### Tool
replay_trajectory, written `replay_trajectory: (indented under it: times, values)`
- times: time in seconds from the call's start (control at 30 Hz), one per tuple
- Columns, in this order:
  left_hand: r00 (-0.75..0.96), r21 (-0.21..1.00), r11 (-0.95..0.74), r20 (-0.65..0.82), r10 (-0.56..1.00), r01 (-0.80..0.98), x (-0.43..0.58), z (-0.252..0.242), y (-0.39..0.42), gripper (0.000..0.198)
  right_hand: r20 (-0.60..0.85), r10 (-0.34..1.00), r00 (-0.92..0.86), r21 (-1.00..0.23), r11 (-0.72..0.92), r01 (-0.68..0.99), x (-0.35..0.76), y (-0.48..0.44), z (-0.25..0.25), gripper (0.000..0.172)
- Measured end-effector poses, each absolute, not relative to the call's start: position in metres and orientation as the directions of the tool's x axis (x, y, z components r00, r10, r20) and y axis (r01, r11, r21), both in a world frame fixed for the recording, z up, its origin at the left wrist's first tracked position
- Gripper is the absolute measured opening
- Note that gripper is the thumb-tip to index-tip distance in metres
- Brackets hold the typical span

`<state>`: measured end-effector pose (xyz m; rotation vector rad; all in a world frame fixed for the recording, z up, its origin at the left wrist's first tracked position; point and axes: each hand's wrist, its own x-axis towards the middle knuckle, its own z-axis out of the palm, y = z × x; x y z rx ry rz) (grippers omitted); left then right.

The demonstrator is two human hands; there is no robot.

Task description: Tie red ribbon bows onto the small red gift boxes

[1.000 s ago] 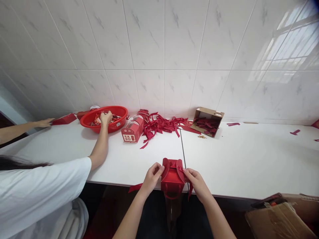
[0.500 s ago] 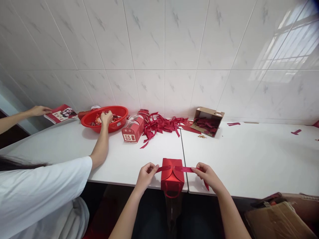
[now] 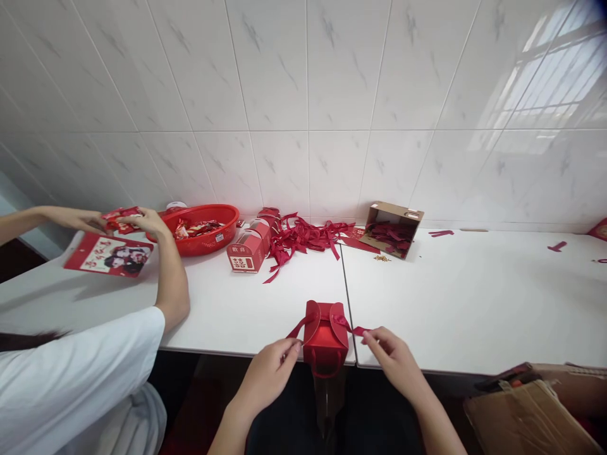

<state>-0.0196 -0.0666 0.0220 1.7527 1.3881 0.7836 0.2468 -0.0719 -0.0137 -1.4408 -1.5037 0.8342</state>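
A small red gift box (image 3: 325, 344) stands at the table's front edge, with curved flaps folded over its top and a red cord handle (image 3: 326, 365) hanging at its near side. Red ribbon (image 3: 342, 321) runs through the top and comes out on both sides. My left hand (image 3: 272, 373), fingers pinched, is beside the box's left face, closed on the left ribbon end. On the other side, my right hand (image 3: 394, 360) pinches the right ribbon end between thumb and fingers. The left fingertips are partly hidden.
At left, a co-worker's hands (image 3: 154, 224) hold red packets and a printed red bag (image 3: 111, 254) near a red basin (image 3: 208, 240) of packets. Red boxes (image 3: 249, 249), a ribbon heap (image 3: 308, 237) and a cardboard box (image 3: 396, 229) line the wall; cartons (image 3: 526, 411) stand lower right.
Both my hands have moved down toward me, the left more, and the ribbon now slants instead of stretching straight. The box's flaps look more raised. The co-worker has lifted packets from the basin to the bag.
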Motion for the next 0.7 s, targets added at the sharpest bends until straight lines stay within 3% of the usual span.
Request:
replay_trajectory:
  times: [0.1, 0.17, 0.23, 0.3, 0.37, 0.47, 0.57, 0.7]
  values:
    - [0.206, 0.881, 0.036, -0.149, 0.967, 0.472, -0.017, 0.015, -0.069, 0.03, 0.045, 0.999, -0.03, -0.961, 0.052, 0.273, 0.226, -0.077, -0.022, 0.037]
    - [0.158, 0.922, 0.158, -0.226, 0.961, 0.354, -0.014, 0.009, -0.065, 0.029, -0.037, 0.998, -0.047, -0.995, -0.033, 0.092, 0.215, -0.078, -0.029, 0.041]
    - [0.11, 0.96, 0.241, -0.257, 0.96, 0.139, -0.011, 0.006, -0.061, 0.029, -0.156, 0.986, -0.052, -0.975, -0.162, -0.155, 0.207, -0.078, -0.037, 0.043]
    - [0.05, 0.948, 0.276, -0.272, 0.961, -0.16, -0.009, 0.004, -0.056, 0.023, -0.258, 0.965, -0.039, -0.859, -0.248, -0.448, 0.203, -0.076, -0.042, 0.037]
    - [-0.005, 0.831, 0.289, -0.331, 0.944, -0.475, -0.007, 0.002, -0.051, 0.012, -0.31, 0.95, -0.036, -0.672, -0.246, -0.699, 0.203, -0.073, -0.045, 0.027]
    - [0.05, 0.521, 0.34, -0.492, 0.869, -0.782, -0.007, 0.0, -0.047, 0.008, -0.348, 0.936, -0.056, -0.406, -0.204, -0.891, 0.206, -0.067, -0.045, 0.018]
    - [0.135, 0.3, 0.372, -0.591, 0.796, -0.879, -0.006, -0.003, -0.045, 0.013, -0.409, 0.911, -0.058, -0.241, -0.169, -0.956, 0.208, -0.063, -0.043, 0.014]
    - [0.123, 0.232, 0.331, -0.62, 0.775, -0.915, -0.004, -0.004, -0.045, 0.014, -0.455, 0.888, -0.07, -0.176, -0.166, -0.97, 0.21, -0.061, -0.041, 0.007]
